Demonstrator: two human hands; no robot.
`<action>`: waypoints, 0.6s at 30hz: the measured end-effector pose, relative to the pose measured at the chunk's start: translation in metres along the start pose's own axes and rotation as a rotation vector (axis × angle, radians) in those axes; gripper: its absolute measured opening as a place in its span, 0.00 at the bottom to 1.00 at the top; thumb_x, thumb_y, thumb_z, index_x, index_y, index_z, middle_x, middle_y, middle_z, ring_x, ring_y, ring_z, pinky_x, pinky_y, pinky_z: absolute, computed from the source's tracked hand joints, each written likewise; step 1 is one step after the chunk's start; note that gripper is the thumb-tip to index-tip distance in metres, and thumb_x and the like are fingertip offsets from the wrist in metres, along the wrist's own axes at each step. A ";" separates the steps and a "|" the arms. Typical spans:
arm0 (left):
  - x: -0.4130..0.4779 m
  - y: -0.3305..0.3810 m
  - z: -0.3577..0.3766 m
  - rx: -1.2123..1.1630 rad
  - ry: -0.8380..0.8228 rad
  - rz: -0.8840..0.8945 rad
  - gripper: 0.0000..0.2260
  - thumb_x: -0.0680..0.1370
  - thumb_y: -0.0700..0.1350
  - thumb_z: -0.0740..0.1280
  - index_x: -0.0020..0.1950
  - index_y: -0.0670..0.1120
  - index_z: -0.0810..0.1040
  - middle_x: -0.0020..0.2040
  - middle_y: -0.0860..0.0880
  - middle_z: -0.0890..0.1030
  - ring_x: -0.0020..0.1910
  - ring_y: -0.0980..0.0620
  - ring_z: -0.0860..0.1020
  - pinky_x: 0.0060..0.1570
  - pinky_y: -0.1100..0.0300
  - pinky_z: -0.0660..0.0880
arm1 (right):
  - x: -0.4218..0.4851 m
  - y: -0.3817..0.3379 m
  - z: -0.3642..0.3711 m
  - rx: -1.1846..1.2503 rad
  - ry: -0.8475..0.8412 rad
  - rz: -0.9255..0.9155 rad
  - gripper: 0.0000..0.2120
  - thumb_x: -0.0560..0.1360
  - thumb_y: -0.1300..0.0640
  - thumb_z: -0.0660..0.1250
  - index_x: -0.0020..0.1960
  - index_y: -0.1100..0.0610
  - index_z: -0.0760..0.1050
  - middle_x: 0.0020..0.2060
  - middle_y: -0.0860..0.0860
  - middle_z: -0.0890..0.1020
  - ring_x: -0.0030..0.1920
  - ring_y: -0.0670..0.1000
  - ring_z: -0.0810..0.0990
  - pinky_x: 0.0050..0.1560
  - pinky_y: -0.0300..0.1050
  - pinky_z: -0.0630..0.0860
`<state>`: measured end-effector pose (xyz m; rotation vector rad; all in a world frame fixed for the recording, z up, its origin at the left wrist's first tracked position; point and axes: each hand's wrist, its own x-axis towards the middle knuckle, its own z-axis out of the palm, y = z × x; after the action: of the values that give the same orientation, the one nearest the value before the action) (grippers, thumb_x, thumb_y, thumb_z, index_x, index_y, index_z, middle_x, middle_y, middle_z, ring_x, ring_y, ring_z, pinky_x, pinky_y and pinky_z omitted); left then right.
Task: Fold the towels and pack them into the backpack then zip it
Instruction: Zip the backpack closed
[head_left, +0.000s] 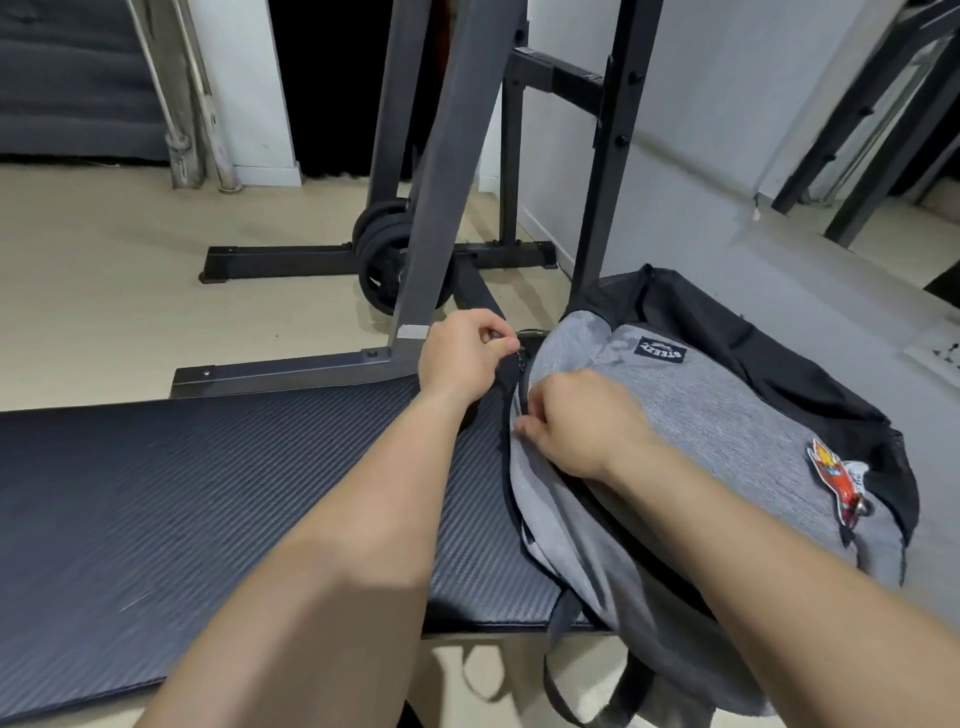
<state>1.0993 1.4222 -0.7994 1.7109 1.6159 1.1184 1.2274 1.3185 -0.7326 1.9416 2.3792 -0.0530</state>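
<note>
A grey and black backpack (727, 431) lies on the right end of a dark padded bench (208, 519), with a black label and a red patch on its front. My left hand (462, 356) is pinched on the zipper pull (519, 356) at the bag's upper left edge. Just below it, my right hand (582, 431) grips the grey fabric beside the zipper line. No towels are visible; the inside of the bag is hidden.
A black metal rack (431, 182) with weight plates (384, 260) at its base stands on the beige floor behind the bench. A white wall runs along the right. The backpack's straps (571, 675) hang over the bench's near edge.
</note>
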 end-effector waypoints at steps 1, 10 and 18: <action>0.005 0.002 0.003 0.008 0.003 -0.007 0.02 0.74 0.50 0.75 0.43 0.55 0.84 0.36 0.54 0.81 0.40 0.53 0.80 0.43 0.53 0.79 | -0.003 0.002 0.001 0.029 -0.027 -0.018 0.12 0.80 0.44 0.64 0.42 0.50 0.75 0.43 0.53 0.81 0.52 0.58 0.81 0.43 0.47 0.72; 0.065 0.008 0.035 0.192 -0.063 -0.012 0.03 0.75 0.51 0.74 0.41 0.56 0.83 0.39 0.57 0.82 0.44 0.52 0.80 0.42 0.55 0.77 | 0.013 0.016 0.013 0.191 -0.088 -0.106 0.18 0.77 0.41 0.66 0.36 0.51 0.73 0.34 0.46 0.78 0.44 0.53 0.78 0.46 0.48 0.77; 0.079 -0.001 0.016 0.143 -0.094 0.003 0.14 0.73 0.55 0.75 0.56 0.55 0.80 0.44 0.58 0.82 0.48 0.55 0.80 0.50 0.57 0.77 | 0.060 0.015 0.027 0.431 0.049 0.038 0.18 0.77 0.40 0.67 0.34 0.50 0.76 0.32 0.45 0.80 0.42 0.51 0.80 0.45 0.48 0.78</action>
<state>1.1072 1.5018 -0.7923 1.8280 1.6698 0.9293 1.2311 1.3785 -0.7634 2.1767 2.5241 -0.5668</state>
